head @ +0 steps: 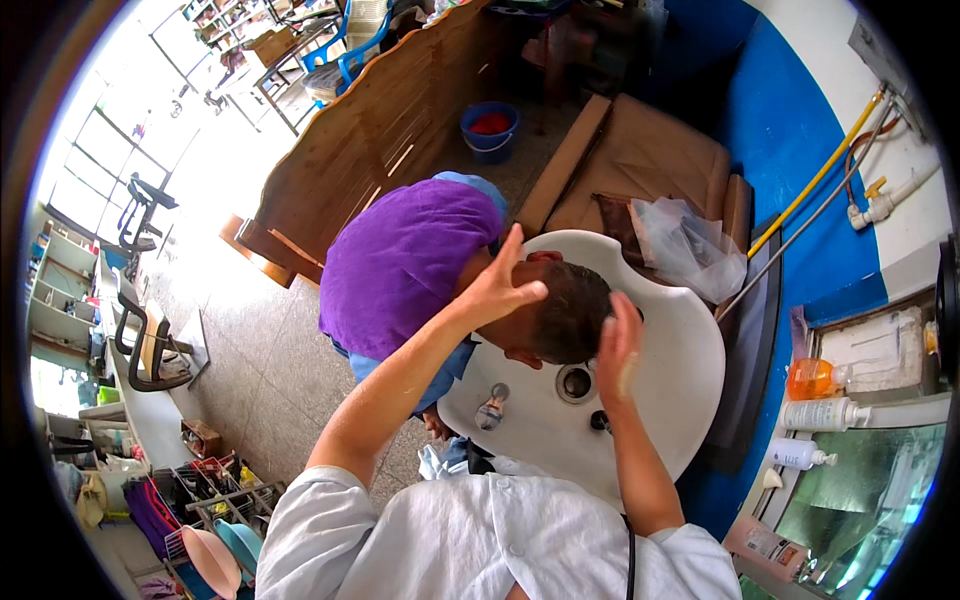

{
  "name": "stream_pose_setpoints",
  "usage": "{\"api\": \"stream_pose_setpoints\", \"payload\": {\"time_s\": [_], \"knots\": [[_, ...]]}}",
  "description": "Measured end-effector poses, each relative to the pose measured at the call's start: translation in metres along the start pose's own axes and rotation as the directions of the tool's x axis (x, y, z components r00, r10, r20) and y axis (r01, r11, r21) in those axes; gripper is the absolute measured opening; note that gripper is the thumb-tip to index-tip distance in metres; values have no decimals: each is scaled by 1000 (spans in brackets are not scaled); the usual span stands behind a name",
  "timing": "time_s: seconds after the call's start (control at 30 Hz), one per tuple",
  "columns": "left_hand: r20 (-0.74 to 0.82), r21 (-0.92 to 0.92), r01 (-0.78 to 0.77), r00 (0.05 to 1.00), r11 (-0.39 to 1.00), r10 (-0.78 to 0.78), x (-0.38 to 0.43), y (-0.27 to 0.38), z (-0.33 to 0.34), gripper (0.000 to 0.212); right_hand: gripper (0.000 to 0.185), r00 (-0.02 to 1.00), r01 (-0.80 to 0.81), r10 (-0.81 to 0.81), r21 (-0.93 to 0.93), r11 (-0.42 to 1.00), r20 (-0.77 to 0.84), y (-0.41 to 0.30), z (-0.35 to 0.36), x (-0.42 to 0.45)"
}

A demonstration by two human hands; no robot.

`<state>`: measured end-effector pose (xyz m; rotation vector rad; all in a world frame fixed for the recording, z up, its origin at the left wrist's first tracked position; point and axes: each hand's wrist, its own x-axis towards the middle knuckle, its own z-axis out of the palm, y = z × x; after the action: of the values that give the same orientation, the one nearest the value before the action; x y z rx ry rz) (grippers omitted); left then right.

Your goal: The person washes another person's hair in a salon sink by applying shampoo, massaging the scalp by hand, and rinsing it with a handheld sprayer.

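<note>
A person bends over a white shampoo basin [682,367], head down, with a purple towel [409,266] across the back over a blue shirt. The short dark hair [574,311] looks wet. My left hand [501,283] hovers at the back of the neck and head, thumb apart from the fingers, holding nothing. On the other side of the head my right hand [621,349] is raised, palm turned towards the hair, slightly blurred and without any object. Whether either palm touches the head I cannot tell. Below the head lie a drain [577,383] and a chrome tap fitting [492,409].
Beyond the basin stands a brown padded seat [645,157] with a clear plastic bag [682,251]. Pump bottles [817,414] line the ledge at right. A wooden partition [360,142] and blue bucket [490,135] are ahead; plastic basins [211,561] sit lower left.
</note>
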<state>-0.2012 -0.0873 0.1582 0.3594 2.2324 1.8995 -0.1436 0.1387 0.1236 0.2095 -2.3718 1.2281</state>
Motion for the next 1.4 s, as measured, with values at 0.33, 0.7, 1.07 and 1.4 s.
{"api": "stream_pose_setpoints", "payload": {"time_s": [0.33,0.7,1.07,1.4], "knots": [[213,631,-239,968,738,131,6,9,16,126,36,578,-305,-21,240,922,816,49,55,127],[191,877,-226,974,424,123,-9,-3,32,126,39,586,-640,392,701,-314,710,157,85,-11],[150,886,-227,965,405,213,-22,-6,34,126,57,677,-724,268,686,76,685,34,73,-24],[154,852,-274,946,447,287,-31,3,37,106,59,435,-805,142,455,-382,889,32,15,-54]]}}
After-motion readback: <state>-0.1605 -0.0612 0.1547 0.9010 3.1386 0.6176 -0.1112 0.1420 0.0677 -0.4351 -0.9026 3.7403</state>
